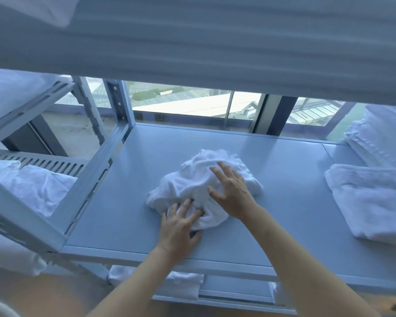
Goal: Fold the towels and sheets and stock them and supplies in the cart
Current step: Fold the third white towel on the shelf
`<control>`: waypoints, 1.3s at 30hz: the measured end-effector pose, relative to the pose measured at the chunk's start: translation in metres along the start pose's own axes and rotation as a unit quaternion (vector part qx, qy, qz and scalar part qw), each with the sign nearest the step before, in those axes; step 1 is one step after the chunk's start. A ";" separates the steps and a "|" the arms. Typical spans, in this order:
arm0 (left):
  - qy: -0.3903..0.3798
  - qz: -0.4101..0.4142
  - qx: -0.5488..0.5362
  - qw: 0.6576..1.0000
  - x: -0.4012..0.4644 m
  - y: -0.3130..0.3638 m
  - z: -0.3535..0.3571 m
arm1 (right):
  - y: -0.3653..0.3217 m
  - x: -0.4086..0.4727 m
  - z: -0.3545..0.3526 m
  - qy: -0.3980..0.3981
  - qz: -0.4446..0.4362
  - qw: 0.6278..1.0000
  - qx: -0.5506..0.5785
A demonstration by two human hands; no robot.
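Note:
A crumpled white towel (193, 179) lies in the middle of a grey metal shelf (284, 193). My left hand (178, 225) rests at the towel's near edge, its fingers spread and pressing into the cloth. My right hand (231, 191) lies flat on top of the towel, fingers straight and spread. Neither hand curls round the fabric.
A folded white towel (370, 202) sits at the shelf's right end, with a stack of folded linen (384, 138) behind it. Loose white sheets (32, 186) lie on the neighbouring rack at left. More linen (183, 282) is on the shelf below. A window is behind the shelf.

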State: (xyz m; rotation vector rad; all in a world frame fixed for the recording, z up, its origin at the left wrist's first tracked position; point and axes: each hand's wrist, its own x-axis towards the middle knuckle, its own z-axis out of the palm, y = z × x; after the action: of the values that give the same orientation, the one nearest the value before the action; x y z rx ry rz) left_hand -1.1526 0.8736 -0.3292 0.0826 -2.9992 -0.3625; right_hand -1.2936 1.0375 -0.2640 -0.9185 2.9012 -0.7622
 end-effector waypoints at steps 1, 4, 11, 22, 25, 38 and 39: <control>0.001 0.014 -0.003 1.000 -0.005 0.011 0.002 | 0.008 -0.005 -0.003 -0.010 0.012 1.000 -0.016; -0.002 0.036 -0.011 0.999 -0.020 0.035 0.004 | 0.034 -0.022 -0.009 -0.081 0.057 0.994 -0.035; 0.127 0.060 -0.098 0.985 -0.006 0.053 -0.020 | 0.070 -0.070 -0.013 -0.076 -0.003 0.997 0.016; 0.021 -0.071 -0.145 0.987 0.051 0.077 -0.005 | 0.105 -0.118 -0.046 0.040 0.046 0.998 0.031; 0.111 -0.061 -0.144 0.981 0.058 0.069 -0.025 | 0.119 -0.122 -0.063 0.092 0.039 0.995 0.018; 0.080 -0.069 -0.117 0.987 0.046 0.073 -0.064 | 0.162 -0.104 -0.084 0.135 0.145 0.974 -0.110; 0.106 -0.064 -0.121 0.985 0.048 0.077 -0.064 | 0.160 -0.104 -0.080 0.145 0.144 0.975 -0.085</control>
State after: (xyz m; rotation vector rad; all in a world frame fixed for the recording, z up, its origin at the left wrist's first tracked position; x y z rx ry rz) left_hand -1.1950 0.9301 -0.2437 0.2731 -2.7246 -0.6813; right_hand -1.3054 1.2439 -0.2802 -0.3987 3.2922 -0.6839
